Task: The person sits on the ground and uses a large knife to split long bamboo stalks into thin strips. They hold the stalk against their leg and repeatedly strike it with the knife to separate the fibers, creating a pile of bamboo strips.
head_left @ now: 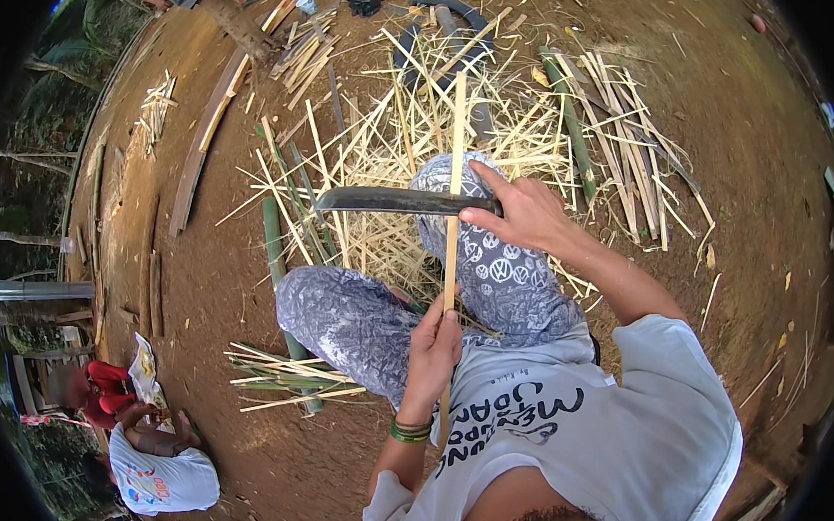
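My right hand [520, 208] is closed around the handle end of a machete [386, 200], with the forefinger stretched along a bamboo strip [459, 126]. The dark blade points left and crosses the strip over my raised right knee. Lower down, my left hand [434, 340] grips the same pale, flat strip in front of my shirt. The strip runs from near my chest, under my left hand, up past the knee. My legs, in grey patterned trousers [344, 311], are bent on either side of it. Whether the blade's edge bites into the strip cannot be made out.
A heap of bamboo shavings [374, 168] spreads before my knees. Split slats [633, 145] and a green bamboo pole [570, 125] lie to the right. More cut strips [291, 373] rest by my left leg. Two people [159, 463] sit at the far left; dark rings [461, 13] lie ahead.
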Tool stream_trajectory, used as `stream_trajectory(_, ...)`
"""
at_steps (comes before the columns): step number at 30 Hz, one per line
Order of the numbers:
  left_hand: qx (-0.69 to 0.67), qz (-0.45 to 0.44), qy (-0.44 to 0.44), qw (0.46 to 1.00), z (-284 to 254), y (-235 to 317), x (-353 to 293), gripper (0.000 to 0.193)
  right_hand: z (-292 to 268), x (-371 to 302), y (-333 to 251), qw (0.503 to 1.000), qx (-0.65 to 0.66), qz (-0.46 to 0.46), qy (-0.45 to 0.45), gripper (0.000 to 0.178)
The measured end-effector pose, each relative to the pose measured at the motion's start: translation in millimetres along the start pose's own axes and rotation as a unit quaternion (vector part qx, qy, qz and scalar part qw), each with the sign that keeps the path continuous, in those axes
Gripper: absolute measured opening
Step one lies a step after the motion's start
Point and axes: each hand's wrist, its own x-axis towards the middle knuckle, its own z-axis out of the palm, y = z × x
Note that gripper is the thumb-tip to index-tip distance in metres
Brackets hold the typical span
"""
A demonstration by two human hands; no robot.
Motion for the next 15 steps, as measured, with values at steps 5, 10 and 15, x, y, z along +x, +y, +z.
stream_trajectory(5, -0.007, -0.007, -0.005, 1.0, 5.2, -2.5, 3.0, 0.042, 6.4, 3.9, 3.7, 0.997, -0.062, -0.045, 0.023, 0.094)
stream_trajectory(10, 0.0, 0.006, 0.016, 1.0, 10.3, -3.8, 3.2, 0.04, 9.7, 6.9, 5.7, 0.995, -0.067, -0.066, 0.028, 0.095)
stream_trajectory(15, 0.017, -0.003, 0.01, 1.0, 3.3, -5.9, -6.3, 0.039, 17.1, 7.1, 13.0, 0.992, -0.081, -0.08, 0.058, 0.09)
